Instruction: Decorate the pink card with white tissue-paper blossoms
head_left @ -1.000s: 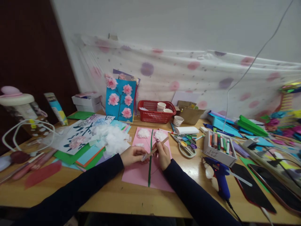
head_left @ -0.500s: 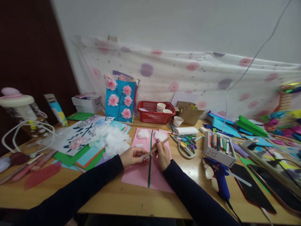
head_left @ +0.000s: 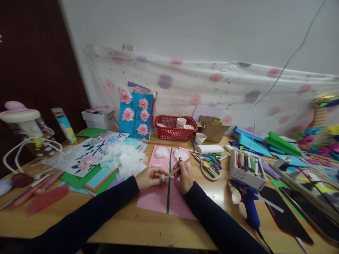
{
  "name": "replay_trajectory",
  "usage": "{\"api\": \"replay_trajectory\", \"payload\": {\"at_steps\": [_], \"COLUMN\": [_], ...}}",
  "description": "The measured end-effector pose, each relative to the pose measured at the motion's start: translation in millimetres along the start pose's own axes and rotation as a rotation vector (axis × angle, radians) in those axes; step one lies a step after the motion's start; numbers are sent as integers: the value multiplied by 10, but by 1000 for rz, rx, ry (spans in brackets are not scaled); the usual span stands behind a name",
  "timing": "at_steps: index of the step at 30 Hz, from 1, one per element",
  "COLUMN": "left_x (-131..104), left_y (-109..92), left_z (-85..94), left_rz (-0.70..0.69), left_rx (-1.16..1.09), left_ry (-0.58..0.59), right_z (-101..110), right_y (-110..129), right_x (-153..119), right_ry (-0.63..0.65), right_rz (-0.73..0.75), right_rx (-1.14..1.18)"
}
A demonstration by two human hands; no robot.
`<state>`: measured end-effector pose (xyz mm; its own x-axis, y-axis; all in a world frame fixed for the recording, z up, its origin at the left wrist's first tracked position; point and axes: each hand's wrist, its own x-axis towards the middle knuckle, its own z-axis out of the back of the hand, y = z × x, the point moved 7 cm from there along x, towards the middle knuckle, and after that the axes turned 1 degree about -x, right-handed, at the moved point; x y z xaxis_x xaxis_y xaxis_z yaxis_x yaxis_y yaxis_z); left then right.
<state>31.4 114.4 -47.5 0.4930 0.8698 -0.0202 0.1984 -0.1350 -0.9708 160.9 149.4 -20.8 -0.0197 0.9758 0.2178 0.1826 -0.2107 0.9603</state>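
Both my hands are over a pink sheet with a green painted stem down its middle. Near the sheet's top are white cotton tufts, one on each side of the stem. My left hand is closed, its fingertips pinching a small pale crumpled piece, too blurred to name surely. In my right hand is a flat wooden stick, gripped between thumb and fingers. Its lower end is close to the left fingertips; whether they touch, I cannot tell.
White fluff is heaped on coloured papers at left. A red basket with paper cups stands behind. To the right are scissors, a marker box, a blue glue gun with its cable, and phones.
The stick has drawn back slightly from across the left fingers, leaving the pale piece there more visible. Both hands stay above the pink sheet. The whole view has shifted slightly.
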Motion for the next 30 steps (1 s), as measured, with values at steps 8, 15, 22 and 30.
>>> {"api": "replay_trajectory", "payload": {"at_steps": [8, 15, 22, 30], "left_x": [2, 8, 11, -4], "left_y": [15, 15, 33, 25], "left_z": [-8, -1, -11, -42], "left_rz": [5, -7, 8, 18], "left_rx": [23, 6, -9, 32], "left_ry": [-2, -2, 2, 30], "right_z": [-68, 53, 51, -56], "right_y": [5, -8, -29, -37], "right_x": [-54, 17, 14, -42], "right_ry": [69, -51, -60, 62], "right_rz": [-13, -30, -28, -24], "right_rx": [-20, 58, 47, -26]}}
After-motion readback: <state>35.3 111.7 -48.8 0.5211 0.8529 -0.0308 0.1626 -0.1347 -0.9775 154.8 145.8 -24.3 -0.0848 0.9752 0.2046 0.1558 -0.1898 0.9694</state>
